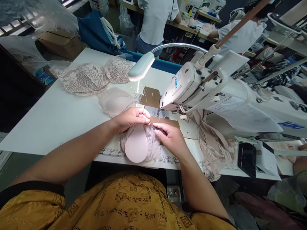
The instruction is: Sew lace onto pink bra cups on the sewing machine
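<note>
In the head view, my left hand (133, 118) is closed in a pinch on the upper edge of a pale pink lace bra piece (153, 143). Its smooth, rounded cup (136, 145) hangs toward me over the front of the table. Just to the right, my right hand (172, 137) is closed around a slim dark tool (160, 129), mostly covered by the fingers. The tool's tip lies close to the left fingertips and the lace edge. Behind both hands is the needle area of a white sewing machine (181, 88).
Lace cups (83, 78) and a plain padded cup (117, 102) lie on the white table (48, 124). A lamp (141, 67) arches above. More lace pieces (211, 143) hang right of the machine, near a black-and-white box (247, 159). A person (153, 22) sits beyond.
</note>
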A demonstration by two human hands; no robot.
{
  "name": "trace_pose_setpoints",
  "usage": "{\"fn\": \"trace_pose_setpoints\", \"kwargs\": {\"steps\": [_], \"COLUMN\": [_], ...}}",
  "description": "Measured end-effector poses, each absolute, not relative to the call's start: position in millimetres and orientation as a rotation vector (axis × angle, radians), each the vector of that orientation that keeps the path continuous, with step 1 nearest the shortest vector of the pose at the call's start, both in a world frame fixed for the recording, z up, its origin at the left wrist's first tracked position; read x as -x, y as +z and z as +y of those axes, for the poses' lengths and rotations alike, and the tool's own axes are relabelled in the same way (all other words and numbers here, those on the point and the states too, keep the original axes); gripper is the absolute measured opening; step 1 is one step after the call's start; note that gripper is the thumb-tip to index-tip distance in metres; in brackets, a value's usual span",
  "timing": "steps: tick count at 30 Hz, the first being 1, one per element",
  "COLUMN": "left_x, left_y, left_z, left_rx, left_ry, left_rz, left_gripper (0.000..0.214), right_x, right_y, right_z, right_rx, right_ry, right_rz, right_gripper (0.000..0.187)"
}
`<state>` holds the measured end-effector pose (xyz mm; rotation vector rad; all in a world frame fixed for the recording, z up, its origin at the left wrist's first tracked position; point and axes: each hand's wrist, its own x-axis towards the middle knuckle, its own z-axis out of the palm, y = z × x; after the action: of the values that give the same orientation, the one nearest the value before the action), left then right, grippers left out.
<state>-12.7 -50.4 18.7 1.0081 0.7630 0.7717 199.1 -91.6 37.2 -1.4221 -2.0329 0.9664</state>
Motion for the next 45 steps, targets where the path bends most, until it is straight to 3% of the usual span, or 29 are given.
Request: {"fn": "trace_pose_setpoints", "kwargs": {"steps": [19,25,27,31,36,45], "left_x": [7,34,39,28,12,17], "left_y": [12,22,26,31,31,19], "left_z": [-49,-38,-39,-50,-56,-52], "left_rx": [-0.873,-1.311,-1.53,-1.741,-1.615,-1.346], "left_ry": [0.944,0.599,0.415,0.408,0.556,0.479], "left_rz": [0.774,0.99,0.983,0.874,0.877,0.872], "left_gripper": [0.022,0.033,0.027,0.013,0.018,0.023], "right_x": [-177,-196,-202,-202,-193,-209], "right_y": [32,16,18,28,33,26], "right_z": [-79,-74,-74,-75,-76,-75], "right_rx": [1.359,1.398,1.436,1.364,1.27,1.194], "right_ry": [0.927,1.008,1.019,0.898,0.917,1.121], "right_rz": [-2.013,-1.867,-1.855,-2.004,-2.14,-1.991], "right_gripper": [0.023,0.029,0.031,0.025,0.012,0.031]}}
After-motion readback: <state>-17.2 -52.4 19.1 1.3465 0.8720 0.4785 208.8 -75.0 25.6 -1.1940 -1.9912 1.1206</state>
